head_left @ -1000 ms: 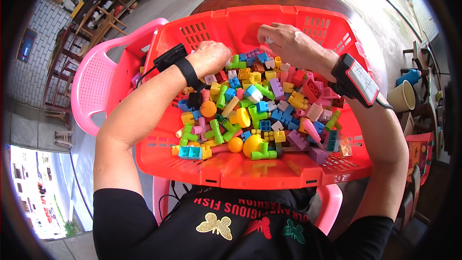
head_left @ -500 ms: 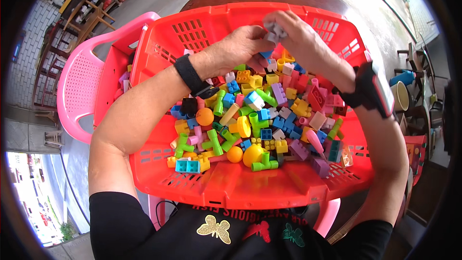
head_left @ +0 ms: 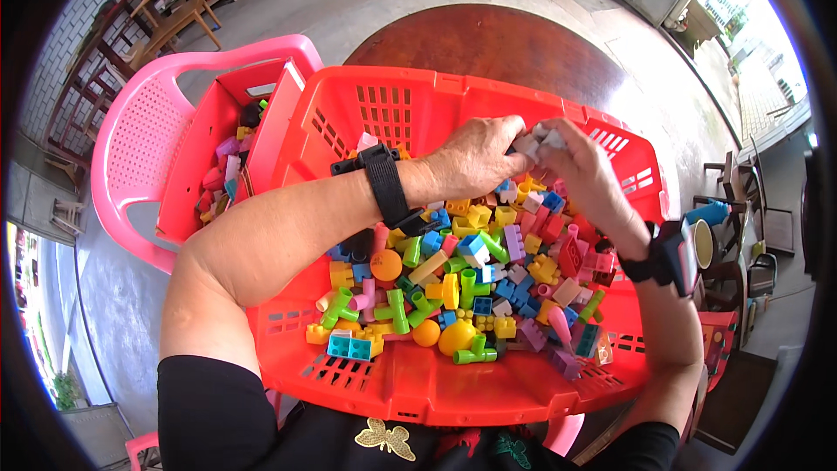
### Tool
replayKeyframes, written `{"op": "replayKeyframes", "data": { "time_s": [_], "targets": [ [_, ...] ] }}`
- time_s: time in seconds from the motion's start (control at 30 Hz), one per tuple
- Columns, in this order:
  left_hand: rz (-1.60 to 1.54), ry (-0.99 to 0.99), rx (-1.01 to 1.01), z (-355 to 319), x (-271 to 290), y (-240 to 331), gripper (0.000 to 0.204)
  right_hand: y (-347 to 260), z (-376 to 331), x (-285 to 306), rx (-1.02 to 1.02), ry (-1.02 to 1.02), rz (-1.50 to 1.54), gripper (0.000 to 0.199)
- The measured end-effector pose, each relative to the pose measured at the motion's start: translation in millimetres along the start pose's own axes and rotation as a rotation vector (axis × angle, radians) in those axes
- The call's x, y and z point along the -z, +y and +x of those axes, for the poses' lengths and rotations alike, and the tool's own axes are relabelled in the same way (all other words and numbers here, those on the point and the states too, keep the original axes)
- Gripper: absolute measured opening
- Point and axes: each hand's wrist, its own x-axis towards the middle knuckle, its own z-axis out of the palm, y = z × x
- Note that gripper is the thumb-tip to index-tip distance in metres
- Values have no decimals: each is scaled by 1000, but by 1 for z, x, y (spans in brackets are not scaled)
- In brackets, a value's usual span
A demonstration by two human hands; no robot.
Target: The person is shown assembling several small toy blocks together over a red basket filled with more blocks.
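Observation:
My left hand point(head_left: 484, 157) and my right hand point(head_left: 582, 164) meet above the far right part of a red plastic basket point(head_left: 349, 391). Between their closed fingers is a small cluster of light grey toy building blocks point(head_left: 539, 141); how its pieces join is partly hidden. Below lies a heap of mixed toys: yellow blocks point(head_left: 478, 216), green pipe connectors point(head_left: 397, 310), a purple block point(head_left: 514, 244), a teal block point(head_left: 349, 346), an orange ball point(head_left: 386, 265) and a yellow ball point(head_left: 456, 337). My left forearm covers part of the heap.
Left of the basket, a red box point(head_left: 196, 183) holding more toys rests on a pink plastic chair point(head_left: 148, 113). A round brown table point(head_left: 488, 44) stands beyond the basket. Wooden furniture point(head_left: 179, 22) is at far left, with stools and a bucket point(head_left: 703, 244) at right.
My view has tilted up, so the basket sits lower and more of the red box shows. Both hands stay together on the grey blocks, their fingers shifted slightly.

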Motion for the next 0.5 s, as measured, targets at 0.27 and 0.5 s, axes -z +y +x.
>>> {"op": "replayKeyframes", "data": {
  "time_s": [0.27,0.5],
  "targets": [
    [308,76,-188,-1,1,-3,23,-12,-10,-8,88,-53,28,36],
    [369,75,-216,-4,6,1,25,-27,-12,0,-9,-13,-126,23]
  ]
}}
